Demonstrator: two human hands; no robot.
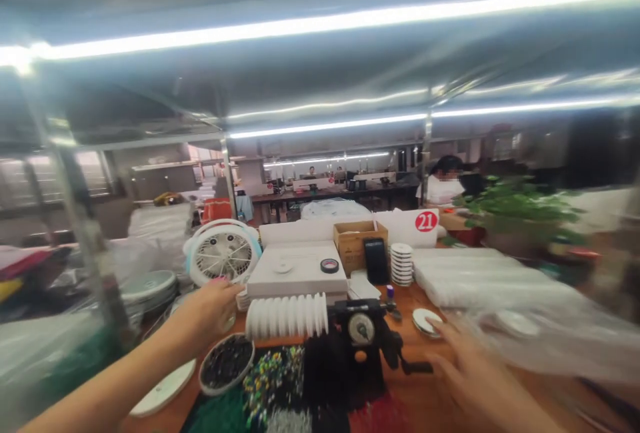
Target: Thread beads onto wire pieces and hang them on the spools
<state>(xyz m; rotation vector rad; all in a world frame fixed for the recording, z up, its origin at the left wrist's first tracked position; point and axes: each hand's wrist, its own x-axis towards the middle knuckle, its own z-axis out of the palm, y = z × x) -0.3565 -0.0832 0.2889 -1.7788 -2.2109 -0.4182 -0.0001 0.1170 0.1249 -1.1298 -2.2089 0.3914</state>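
My left hand (214, 309) is raised at the left of the bench, beside the base of a white fan (223, 258) and a small stack of white spools (243, 300). Its fingers are partly hidden and blurred, so their grip is unclear. At the right, my right hand (463, 349) has its fingers spread, the fingertips at the edge of a flat white spool (426, 321). Between the hands stands a black hand-cranked winder (350, 329) with a round dial. A row of ribbed white spools (287, 317) sits at its left side.
A bowl of black bits (227, 361) and a heap of colourful small pieces (273, 376) lie in front. Behind are a white box (297, 277) with black tape (329, 265), a cardboard box (357, 246), a phone (376, 261) and stacked spools (401, 265). Plastic-wrapped rolls (465, 279) lie right.
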